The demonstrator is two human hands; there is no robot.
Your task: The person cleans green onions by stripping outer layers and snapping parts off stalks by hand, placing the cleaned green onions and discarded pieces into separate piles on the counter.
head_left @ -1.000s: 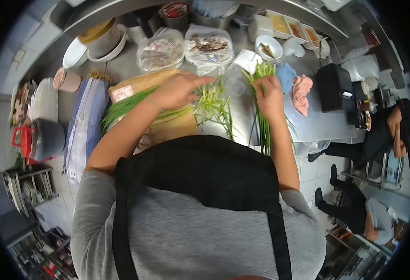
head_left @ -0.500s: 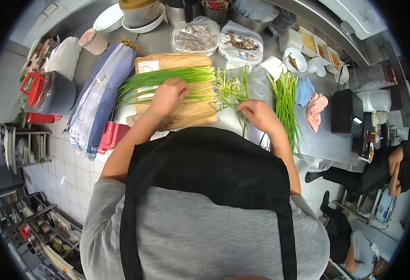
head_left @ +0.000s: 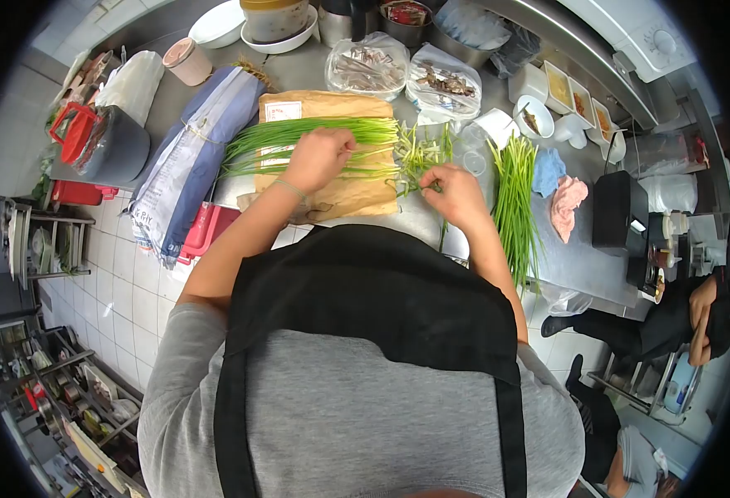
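left hand (head_left: 321, 158) over green stalks (head_left: 332, 133) — grip unclear; right hand (head_left: 455, 197), fingertips together, beside trimmings (head_left: 417, 152) — label (head_left: 284, 111), upper left of centre, unreadable.

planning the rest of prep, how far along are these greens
Looks done: the neat bundle lying right of the scraps. In hand: the left hand is over the loose greens on the brown paper; the right hand is at the edge of the scraps. Probably left: those loose greens, a broad layer. I can't tell the exact share.
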